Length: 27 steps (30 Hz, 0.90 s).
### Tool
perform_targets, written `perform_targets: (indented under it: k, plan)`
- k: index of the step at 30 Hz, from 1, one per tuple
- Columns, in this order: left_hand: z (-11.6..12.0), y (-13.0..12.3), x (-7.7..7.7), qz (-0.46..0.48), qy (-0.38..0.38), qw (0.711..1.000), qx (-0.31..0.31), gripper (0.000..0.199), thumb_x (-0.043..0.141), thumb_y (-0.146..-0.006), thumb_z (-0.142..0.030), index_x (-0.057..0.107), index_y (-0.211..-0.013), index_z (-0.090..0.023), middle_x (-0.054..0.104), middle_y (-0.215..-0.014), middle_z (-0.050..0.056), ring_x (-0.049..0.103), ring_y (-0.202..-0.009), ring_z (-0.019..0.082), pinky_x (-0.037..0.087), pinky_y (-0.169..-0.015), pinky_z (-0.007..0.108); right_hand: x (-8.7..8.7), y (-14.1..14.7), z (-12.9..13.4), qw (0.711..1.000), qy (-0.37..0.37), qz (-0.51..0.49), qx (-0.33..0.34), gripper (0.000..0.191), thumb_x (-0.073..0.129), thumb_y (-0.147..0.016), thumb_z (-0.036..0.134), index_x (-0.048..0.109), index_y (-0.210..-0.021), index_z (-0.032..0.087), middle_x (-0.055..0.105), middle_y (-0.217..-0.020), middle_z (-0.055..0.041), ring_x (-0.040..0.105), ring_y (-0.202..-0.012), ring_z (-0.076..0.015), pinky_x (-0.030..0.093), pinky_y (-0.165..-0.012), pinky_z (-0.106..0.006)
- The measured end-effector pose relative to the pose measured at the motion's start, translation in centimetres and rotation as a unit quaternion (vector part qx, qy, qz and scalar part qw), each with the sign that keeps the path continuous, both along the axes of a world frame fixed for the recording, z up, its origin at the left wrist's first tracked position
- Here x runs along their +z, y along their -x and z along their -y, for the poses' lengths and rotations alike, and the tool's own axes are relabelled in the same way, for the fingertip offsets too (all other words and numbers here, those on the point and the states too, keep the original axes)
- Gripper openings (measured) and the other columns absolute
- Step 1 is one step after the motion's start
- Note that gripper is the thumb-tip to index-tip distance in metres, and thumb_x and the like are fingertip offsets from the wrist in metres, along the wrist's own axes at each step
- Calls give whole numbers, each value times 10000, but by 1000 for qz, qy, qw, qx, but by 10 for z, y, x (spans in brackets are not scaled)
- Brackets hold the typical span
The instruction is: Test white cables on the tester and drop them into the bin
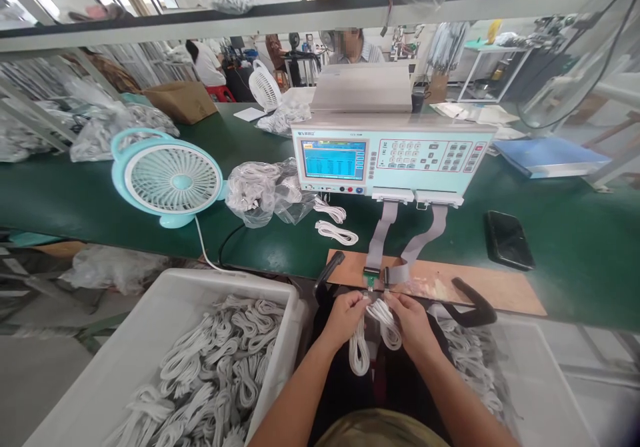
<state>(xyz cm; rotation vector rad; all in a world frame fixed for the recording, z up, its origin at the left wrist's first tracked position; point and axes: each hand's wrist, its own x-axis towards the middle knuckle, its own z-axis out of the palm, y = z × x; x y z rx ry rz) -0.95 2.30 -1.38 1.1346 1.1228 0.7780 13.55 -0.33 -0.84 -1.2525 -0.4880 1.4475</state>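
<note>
My left hand (347, 315) pinches one end of a coiled white cable (359, 350), close to a small green connector board (370, 279). The other end of this cable is in my right hand (411, 317), its fingers closed beside a second black-ended connector (387, 276). Two coiled loops hang down between my hands. Grey ribbon cables (383, 237) run from both connectors up to a cable tester (390, 160) with a lit blue screen. Whether the plugs are fully seated in the connectors I cannot tell.
A white bin (165, 287) of coiled cables stands at left, another bin (545, 367) at right. On the green table (280, 250) are a turquoise fan (173, 177), bagged cables (255, 190), two loose coils (337, 232), a black phone (509, 239) and a blue folder (553, 157). A person sits beyond the tester.
</note>
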Motion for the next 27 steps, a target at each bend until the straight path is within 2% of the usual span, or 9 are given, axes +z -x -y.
perform_targets:
  k: [5, 11, 16, 22, 27]
  plan:
    - [-5, -3, -3, -5, 5, 1000, -18, 364, 563, -742, -463, 512, -556, -156, 390, -431, -53, 422, -365, 90, 299, -371, 192, 2, -11, 1, 998, 20, 10, 65, 326, 792, -611, 446, 685, -691, 148, 616, -583, 0, 521, -544, -150, 387, -542, -250]
    - [-6, -4, -1, -7, -9, 1000, -18, 361, 565, -750, -447, 592, -585, -127, 456, -457, -32, 424, -397, 86, 303, -395, 191, -2, -12, -1, 998, 11, 18, 60, 323, 798, -609, 440, 705, -703, 145, 624, -596, -6, 522, -552, -149, 391, -552, -247]
    - [-7, -3, -2, 10, -22, 1000, -17, 345, 584, -748, -419, 598, -569, -124, 471, -450, -29, 416, -410, 76, 306, -417, 187, -3, -12, -1, 998, 4, 16, 60, 295, 796, -615, 427, 665, -626, 163, 589, -555, 14, 495, -525, -140, 390, -557, -249]
    - [-1, -16, -5, 75, 66, 992, 72, 342, 636, -679, -440, 577, -545, -131, 439, -418, -36, 395, -366, 81, 297, -384, 203, -2, -12, 0, 998, 0, 24, 55, 309, 789, -630, 427, 626, -582, 169, 573, -542, 15, 468, -512, -131, 385, -545, -241]
    - [3, -21, -8, 114, 59, 986, 105, 318, 649, -667, -404, 567, -530, -129, 449, -441, -29, 390, -387, 78, 316, -402, 208, 0, -10, 1, 998, -1, 10, 62, 303, 783, -638, 427, 632, -587, 169, 601, -559, 6, 484, -520, -134, 392, -551, -242]
